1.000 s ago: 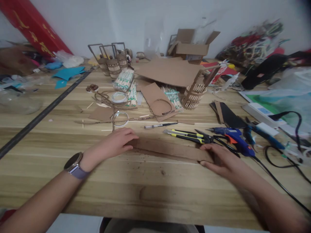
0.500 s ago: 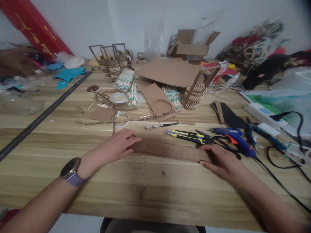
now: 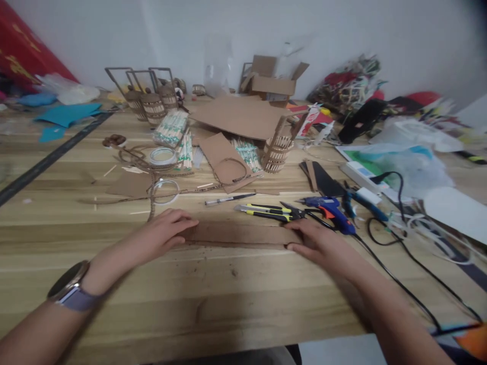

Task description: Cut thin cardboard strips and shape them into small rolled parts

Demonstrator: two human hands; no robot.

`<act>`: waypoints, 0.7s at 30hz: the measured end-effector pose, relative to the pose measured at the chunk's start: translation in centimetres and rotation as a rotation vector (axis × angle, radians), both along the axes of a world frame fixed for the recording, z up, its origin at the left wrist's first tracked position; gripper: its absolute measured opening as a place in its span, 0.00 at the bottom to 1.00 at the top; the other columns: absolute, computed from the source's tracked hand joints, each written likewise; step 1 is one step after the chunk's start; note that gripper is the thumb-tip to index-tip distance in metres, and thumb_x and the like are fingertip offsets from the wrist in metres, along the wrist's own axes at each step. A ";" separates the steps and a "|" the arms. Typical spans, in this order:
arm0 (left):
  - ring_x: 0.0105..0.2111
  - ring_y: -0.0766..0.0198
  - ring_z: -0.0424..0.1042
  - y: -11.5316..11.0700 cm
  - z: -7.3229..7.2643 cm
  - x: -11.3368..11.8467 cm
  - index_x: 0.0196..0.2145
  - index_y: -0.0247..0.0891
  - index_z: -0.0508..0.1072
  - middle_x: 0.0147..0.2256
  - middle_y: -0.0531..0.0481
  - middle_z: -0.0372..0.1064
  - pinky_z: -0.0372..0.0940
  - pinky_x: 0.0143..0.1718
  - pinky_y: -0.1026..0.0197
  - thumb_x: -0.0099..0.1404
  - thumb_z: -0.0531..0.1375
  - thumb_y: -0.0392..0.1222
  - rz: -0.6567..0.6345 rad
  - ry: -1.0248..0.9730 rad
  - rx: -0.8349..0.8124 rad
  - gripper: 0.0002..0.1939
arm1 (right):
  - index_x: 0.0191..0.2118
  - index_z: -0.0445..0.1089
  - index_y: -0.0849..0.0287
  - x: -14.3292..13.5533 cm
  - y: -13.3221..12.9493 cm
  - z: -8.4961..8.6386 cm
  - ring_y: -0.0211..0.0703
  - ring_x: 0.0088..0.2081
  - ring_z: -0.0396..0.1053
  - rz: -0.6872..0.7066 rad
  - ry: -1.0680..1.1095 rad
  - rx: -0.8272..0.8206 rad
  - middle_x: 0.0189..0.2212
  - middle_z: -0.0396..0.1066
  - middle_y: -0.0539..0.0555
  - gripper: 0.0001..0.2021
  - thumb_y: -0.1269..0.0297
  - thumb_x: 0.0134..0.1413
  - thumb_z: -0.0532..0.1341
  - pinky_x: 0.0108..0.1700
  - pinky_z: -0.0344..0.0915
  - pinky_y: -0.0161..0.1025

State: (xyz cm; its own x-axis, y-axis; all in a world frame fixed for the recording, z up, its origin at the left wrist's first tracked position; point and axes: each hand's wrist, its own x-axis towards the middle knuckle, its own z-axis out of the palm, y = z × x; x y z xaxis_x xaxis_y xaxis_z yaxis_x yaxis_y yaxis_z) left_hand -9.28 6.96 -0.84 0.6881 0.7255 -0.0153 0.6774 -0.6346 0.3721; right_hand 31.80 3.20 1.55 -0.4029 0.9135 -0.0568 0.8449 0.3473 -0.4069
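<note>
Wristwatch (image 3: pixel 69 281) at lower left, and just up from it the left hand (image 3: pixel 158 237) sits over the left end of the cardboard strip (image 3: pixel 238 234), thumb and fingers spread about its edges; whether they pinch, I can't tell. Beyond that hand, left of centre, comes the cardboard sheet (image 3: pixel 131 183). Moving across, it's the strip itself, lying lengthwise in mid-frame on the wooden table (image 3: pixel 163 314), with the pen (image 3: pixel 230 199) and then the utility knife (image 3: pixel 266 210) just above it. Over to the right hand (image 3: pixel 321 242), and that one is clamped on the strip's right end, fingers on the far edge, thumb on the near one. The blue glue gun (image 3: pixel 342 219) lies just past it, right of centre.

And the change: the whole view has swung right, sliding everything leftward and bringing a white sheet (image 3: pixel 454 213) in at the right. Both hands stay with the strip, so it looks like a head turn, with the work itself seemingly held steady.
</note>
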 end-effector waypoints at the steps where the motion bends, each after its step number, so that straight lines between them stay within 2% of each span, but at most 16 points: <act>1: 0.51 0.53 0.66 0.1 -0.2 -0.1 0.56 0.41 0.70 0.52 0.42 0.67 0.63 0.54 0.52 0.69 0.54 0.35 -0.002 -0.008 0.006 0.19 | 0.50 0.70 0.59 0.0 0.0 0.1 0.53 0.48 0.73 0.011 -0.014 0.013 0.47 0.75 0.61 0.16 0.60 0.58 0.59 0.49 0.70 0.49; 6: 0.51 0.53 0.67 0.5 -0.8 -0.4 0.56 0.42 0.71 0.50 0.42 0.68 0.64 0.53 0.52 0.68 0.54 0.36 -0.028 -0.027 0.031 0.19 | 0.50 0.71 0.59 0.2 -0.2 -0.5 0.53 0.49 0.72 0.038 -0.043 0.084 0.47 0.75 0.61 0.15 0.62 0.59 0.60 0.50 0.70 0.48; 14: 0.50 0.54 0.67 0.5 -1.8 -0.8 0.56 0.42 0.70 0.50 0.43 0.68 0.65 0.51 0.53 0.70 0.52 0.38 -0.042 -0.056 0.081 0.18 | 0.51 0.70 0.57 1.8 -1.3 -1.6 0.50 0.54 0.69 0.040 0.020 0.086 0.51 0.73 0.60 0.15 0.68 0.61 0.55 0.55 0.67 0.49; 21: 0.50 0.54 0.68 0.6 -1.7 -0.9 0.55 0.42 0.71 0.50 0.43 0.69 0.65 0.50 0.55 0.70 0.53 0.39 -0.042 -0.060 0.096 0.18 | 0.48 0.70 0.56 2.1 -1.5 -2.1 0.49 0.52 0.70 0.031 0.030 0.113 0.49 0.74 0.58 0.13 0.69 0.59 0.55 0.54 0.69 0.48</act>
